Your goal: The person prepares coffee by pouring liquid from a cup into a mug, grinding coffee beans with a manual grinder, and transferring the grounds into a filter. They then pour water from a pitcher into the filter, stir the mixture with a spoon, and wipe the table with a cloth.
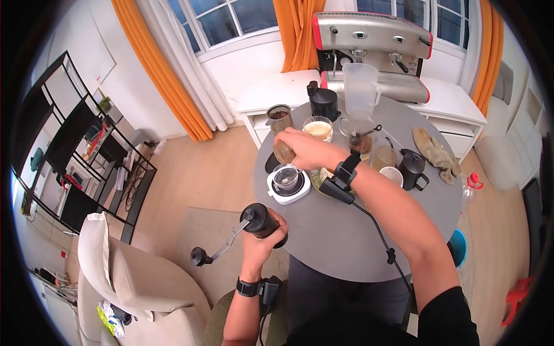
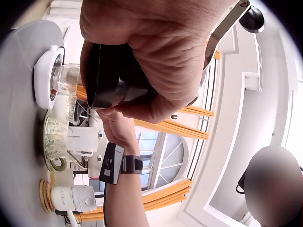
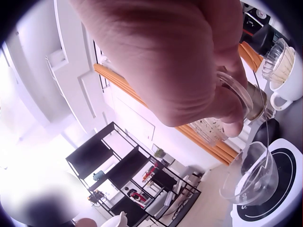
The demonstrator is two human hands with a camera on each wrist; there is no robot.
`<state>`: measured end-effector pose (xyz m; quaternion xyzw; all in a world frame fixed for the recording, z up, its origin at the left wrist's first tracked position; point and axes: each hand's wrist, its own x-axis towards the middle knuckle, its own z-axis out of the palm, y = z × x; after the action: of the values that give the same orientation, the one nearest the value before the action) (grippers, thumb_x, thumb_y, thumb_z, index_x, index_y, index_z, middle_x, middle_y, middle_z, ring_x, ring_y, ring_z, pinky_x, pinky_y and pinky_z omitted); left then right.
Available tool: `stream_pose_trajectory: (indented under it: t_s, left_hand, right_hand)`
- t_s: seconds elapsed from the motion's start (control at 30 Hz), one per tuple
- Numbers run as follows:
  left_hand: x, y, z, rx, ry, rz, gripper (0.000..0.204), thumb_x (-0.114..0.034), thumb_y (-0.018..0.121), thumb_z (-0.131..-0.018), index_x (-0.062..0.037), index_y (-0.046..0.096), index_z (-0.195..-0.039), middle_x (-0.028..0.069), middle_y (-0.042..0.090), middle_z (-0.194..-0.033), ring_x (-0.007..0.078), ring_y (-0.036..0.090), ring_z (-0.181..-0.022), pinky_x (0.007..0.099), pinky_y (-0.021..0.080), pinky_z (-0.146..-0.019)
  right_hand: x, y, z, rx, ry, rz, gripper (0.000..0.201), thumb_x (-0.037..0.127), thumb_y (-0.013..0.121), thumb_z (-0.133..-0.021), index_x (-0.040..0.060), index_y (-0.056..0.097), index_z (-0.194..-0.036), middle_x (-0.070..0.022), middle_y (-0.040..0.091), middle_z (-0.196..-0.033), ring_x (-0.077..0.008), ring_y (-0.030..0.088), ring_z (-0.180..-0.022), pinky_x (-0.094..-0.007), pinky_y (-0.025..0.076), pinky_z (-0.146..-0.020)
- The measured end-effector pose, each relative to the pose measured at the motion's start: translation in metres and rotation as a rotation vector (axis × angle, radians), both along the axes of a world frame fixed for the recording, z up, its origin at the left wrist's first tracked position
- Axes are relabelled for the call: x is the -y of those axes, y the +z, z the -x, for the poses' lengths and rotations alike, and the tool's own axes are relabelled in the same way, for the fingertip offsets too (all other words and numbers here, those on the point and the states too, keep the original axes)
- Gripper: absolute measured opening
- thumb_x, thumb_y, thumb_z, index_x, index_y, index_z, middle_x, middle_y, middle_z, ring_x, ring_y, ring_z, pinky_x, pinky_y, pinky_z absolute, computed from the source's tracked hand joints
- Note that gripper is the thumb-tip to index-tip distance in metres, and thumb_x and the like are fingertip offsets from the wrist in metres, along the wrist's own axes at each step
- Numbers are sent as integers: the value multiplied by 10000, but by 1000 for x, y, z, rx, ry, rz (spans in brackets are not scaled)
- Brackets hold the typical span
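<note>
My left hand (image 1: 262,239) grips a black hand coffee grinder (image 1: 259,220) beside the table's near left edge. The grinder's crank (image 1: 228,242) sticks out to the left and ends in a black knob (image 1: 199,256). Over the table my right hand (image 1: 309,151) holds a small clear glass (image 3: 208,130) by its rim, with dark specks on the wall. Just below that hand, a glass bowl (image 1: 285,177) sits on a white scale (image 1: 290,196) with a black top. A thin metal stick (image 3: 266,113) stands in the bowl in the right wrist view.
Behind the right hand are a white cup with a filter (image 1: 318,128), a canister of beans (image 1: 280,117), a black container (image 1: 323,104) and a clear pitcher (image 1: 360,89). Rightward stand a black pot (image 1: 412,168) and a crumpled cloth (image 1: 433,153). An espresso machine (image 1: 372,49) is at the back.
</note>
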<state>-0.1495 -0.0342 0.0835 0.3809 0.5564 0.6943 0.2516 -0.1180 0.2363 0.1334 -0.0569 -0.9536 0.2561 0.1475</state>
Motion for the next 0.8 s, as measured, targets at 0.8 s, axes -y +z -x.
stream_pose_trajectory:
  t_s: [0.8]
  left_hand:
    - [0, 2, -2, 20, 15, -8, 147, 55, 743, -755, -30, 641, -818, 49, 694, -801, 155, 670, -782, 321, 543, -742]
  right_hand:
    - [17, -19, 8, -3, -18, -422, 341, -31, 829, -723, -43, 695, -1037, -189, 568, -1275, -394, 581, -1233, -444, 634, -917]
